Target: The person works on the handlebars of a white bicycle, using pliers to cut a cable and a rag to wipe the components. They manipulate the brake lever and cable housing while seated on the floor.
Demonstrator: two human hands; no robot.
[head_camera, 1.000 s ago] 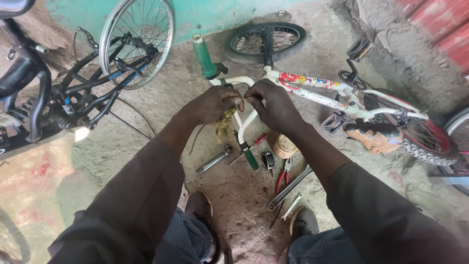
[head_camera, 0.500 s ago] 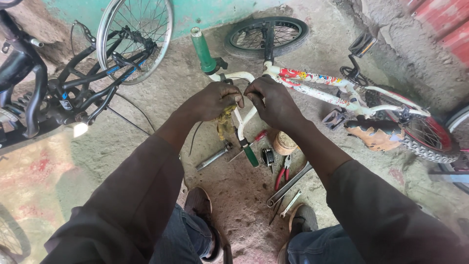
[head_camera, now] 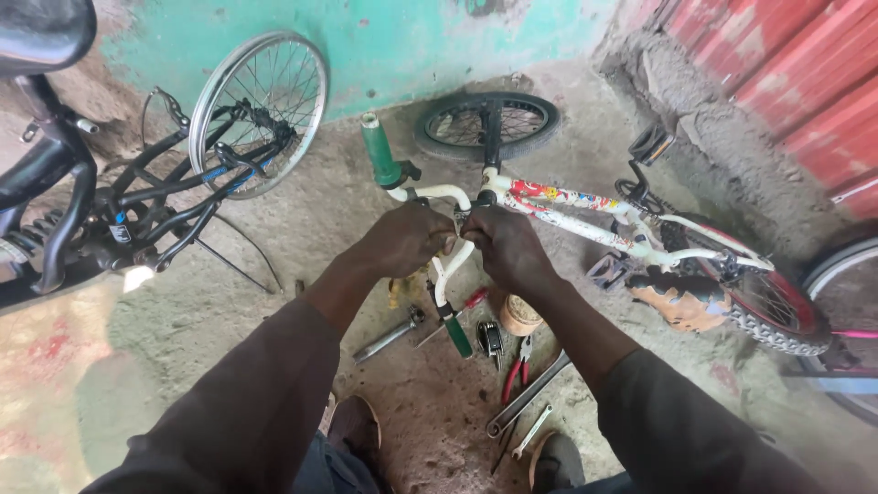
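Where the white handlebar (head_camera: 445,261) crosses the centre of the frame, we close our left hand (head_camera: 405,240) and right hand (head_camera: 506,245) around its middle, fingers curled tight on the bar. It belongs to a small white bicycle (head_camera: 585,215) lying on its side toward the right, green grips (head_camera: 378,151) at the bar ends. Just below our hands, tools lie on the dirt floor (head_camera: 274,238): red-handled pliers (head_camera: 516,366) and a long wrench (head_camera: 529,393). A black bicycle (head_camera: 137,197) stands at upper left.
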